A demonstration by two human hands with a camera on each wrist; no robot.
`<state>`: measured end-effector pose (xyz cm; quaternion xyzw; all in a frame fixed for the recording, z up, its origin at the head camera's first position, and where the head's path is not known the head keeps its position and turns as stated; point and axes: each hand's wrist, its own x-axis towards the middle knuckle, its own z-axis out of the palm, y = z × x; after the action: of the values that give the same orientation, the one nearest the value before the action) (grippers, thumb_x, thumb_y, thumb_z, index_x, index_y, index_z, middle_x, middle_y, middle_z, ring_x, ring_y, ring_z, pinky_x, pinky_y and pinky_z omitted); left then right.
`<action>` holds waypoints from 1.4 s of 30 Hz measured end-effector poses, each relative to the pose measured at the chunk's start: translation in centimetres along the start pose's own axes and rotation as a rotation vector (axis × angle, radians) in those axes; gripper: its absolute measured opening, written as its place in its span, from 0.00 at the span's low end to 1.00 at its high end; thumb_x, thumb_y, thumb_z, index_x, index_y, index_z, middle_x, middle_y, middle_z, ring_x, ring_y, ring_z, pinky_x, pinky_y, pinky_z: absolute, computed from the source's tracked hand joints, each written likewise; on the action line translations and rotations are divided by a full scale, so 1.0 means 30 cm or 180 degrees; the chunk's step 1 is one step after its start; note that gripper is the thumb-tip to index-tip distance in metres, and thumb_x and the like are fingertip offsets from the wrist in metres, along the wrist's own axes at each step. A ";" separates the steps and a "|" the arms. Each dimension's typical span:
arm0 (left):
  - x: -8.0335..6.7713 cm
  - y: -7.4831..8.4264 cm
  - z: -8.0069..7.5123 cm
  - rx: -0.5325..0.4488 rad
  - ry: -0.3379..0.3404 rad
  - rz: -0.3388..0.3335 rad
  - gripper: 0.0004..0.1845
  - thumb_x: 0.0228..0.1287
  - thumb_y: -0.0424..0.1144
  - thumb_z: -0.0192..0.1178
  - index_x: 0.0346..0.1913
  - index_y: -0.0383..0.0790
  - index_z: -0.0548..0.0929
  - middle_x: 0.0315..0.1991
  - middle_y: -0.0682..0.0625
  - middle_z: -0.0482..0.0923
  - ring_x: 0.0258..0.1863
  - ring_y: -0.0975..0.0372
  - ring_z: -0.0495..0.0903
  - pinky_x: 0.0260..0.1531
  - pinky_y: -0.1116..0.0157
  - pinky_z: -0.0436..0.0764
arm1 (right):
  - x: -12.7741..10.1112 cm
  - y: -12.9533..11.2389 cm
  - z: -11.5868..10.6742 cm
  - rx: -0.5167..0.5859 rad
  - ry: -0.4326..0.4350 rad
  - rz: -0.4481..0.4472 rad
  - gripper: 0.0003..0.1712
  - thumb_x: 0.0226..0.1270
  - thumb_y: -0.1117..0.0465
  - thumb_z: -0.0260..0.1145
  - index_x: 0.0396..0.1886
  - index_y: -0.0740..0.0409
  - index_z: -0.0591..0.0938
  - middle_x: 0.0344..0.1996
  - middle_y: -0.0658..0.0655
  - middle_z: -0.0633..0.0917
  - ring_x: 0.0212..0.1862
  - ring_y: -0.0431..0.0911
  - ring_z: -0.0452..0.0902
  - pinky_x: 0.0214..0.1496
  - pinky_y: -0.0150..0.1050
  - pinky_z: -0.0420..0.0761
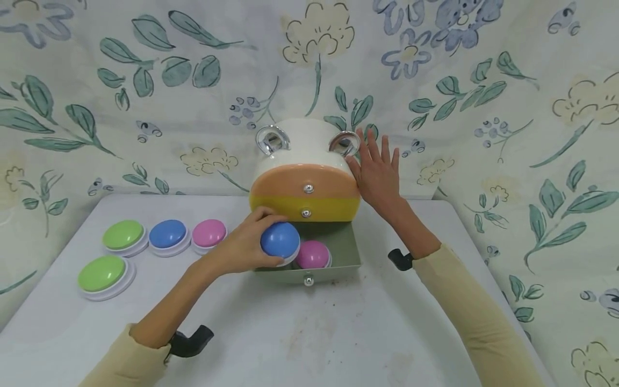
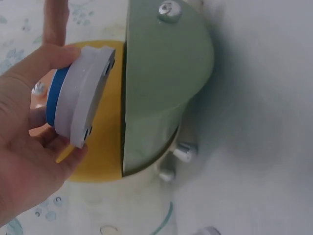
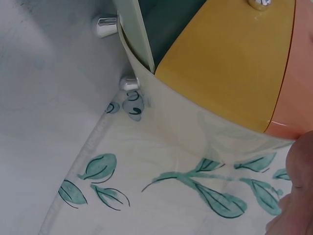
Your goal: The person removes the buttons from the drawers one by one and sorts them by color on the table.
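Note:
My left hand (image 1: 244, 247) pinches a blue push button (image 1: 279, 240) between thumb and fingers, above the pulled-out green drawer (image 1: 333, 273). In the left wrist view the button's white base (image 2: 80, 98) is tilted, its underside facing the drawer. Inside that drawer lies a pink push button (image 1: 313, 254), partly overlapped by the blue one. The drawer belongs to a small rounded cabinet (image 1: 309, 142) with an orange drawer (image 1: 280, 181) and a yellow drawer (image 1: 275, 206), both closed. Against the cabinet's right side rests my right hand (image 1: 379, 177), fingers extended, holding nothing.
To the left on the white table (image 1: 309, 344) sit two green buttons (image 1: 123, 234) (image 1: 101, 273), a blue button (image 1: 167, 234) and a pink button (image 1: 209, 233). Two chrome rings (image 1: 273, 140) top the cabinet. Floral cloth (image 1: 193, 107) hangs behind.

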<state>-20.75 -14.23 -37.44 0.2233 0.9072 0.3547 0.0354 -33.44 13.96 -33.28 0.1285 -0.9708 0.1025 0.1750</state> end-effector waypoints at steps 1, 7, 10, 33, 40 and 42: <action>-0.007 -0.004 -0.008 -0.0004 0.0004 -0.0012 0.39 0.51 0.39 0.76 0.67 0.38 0.72 0.61 0.41 0.63 0.61 0.40 0.68 0.53 0.41 0.79 | 0.000 0.000 0.000 0.0000 -0.0006 0.0005 0.38 0.82 0.42 0.43 0.82 0.50 0.45 0.80 0.59 0.46 0.78 0.62 0.35 0.75 0.64 0.37; -0.068 -0.060 -0.081 0.0056 0.0087 -0.0128 0.38 0.52 0.41 0.75 0.67 0.39 0.71 0.63 0.39 0.62 0.61 0.39 0.68 0.52 0.38 0.78 | 0.000 0.002 0.001 0.0003 -0.0011 0.0012 0.38 0.82 0.43 0.43 0.82 0.51 0.45 0.80 0.59 0.46 0.78 0.61 0.35 0.75 0.63 0.36; -0.115 -0.100 -0.122 0.0083 0.0124 -0.0187 0.39 0.53 0.42 0.75 0.67 0.37 0.70 0.63 0.37 0.61 0.61 0.37 0.66 0.52 0.35 0.76 | 0.001 0.004 0.003 -0.0004 -0.0004 -0.0006 0.38 0.82 0.42 0.43 0.82 0.51 0.45 0.80 0.59 0.47 0.78 0.62 0.36 0.75 0.64 0.36; -0.430 -0.458 -0.230 0.0500 0.0104 -0.0980 0.43 0.54 0.40 0.75 0.66 0.24 0.63 0.60 0.23 0.55 0.54 0.26 0.63 0.48 0.27 0.69 | -0.001 0.003 -0.003 -0.0017 0.0039 -0.0031 0.38 0.82 0.43 0.44 0.82 0.51 0.46 0.79 0.59 0.48 0.78 0.62 0.36 0.75 0.64 0.37; -0.453 -0.495 -0.240 0.0589 0.0071 -0.1078 0.42 0.55 0.40 0.74 0.65 0.22 0.63 0.58 0.22 0.55 0.53 0.26 0.63 0.49 0.26 0.68 | 0.001 0.002 0.000 0.0011 0.0024 -0.0035 0.38 0.82 0.43 0.43 0.82 0.51 0.45 0.79 0.59 0.47 0.78 0.62 0.36 0.76 0.63 0.36; -0.455 -0.500 -0.241 0.0617 0.0052 -0.1109 0.43 0.55 0.40 0.74 0.65 0.22 0.62 0.58 0.22 0.55 0.53 0.26 0.63 0.49 0.26 0.68 | 0.001 0.003 0.002 0.0005 0.0028 -0.0041 0.38 0.82 0.43 0.43 0.82 0.51 0.46 0.79 0.60 0.47 0.78 0.62 0.36 0.76 0.63 0.37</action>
<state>-15.80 -34.38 -43.24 0.0623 0.9623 0.2560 0.0672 -33.51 14.03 -33.34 0.1344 -0.9690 0.1027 0.1799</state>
